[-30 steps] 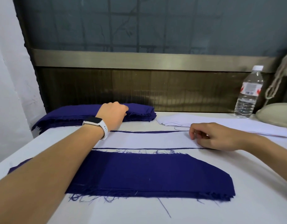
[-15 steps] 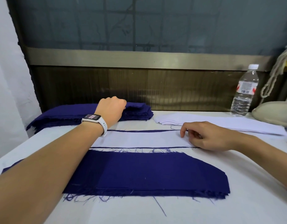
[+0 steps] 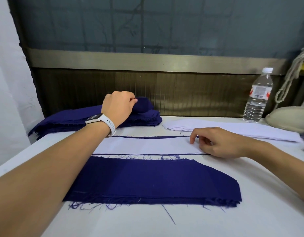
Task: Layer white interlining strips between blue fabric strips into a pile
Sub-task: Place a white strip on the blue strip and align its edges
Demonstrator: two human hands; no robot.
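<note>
Two hands we log, well apart: left hand (image 3: 118, 108), ten o'clock, pinches a blue fabric strip (image 3: 145, 106) off the blue stack (image 3: 65, 122); white interlining strip (image 3: 147, 145) lies centre tabletop (image 3: 250, 211); right hand (image 3: 218, 144), fingers loosely bent, rests on its three-o'clock end.
</note>
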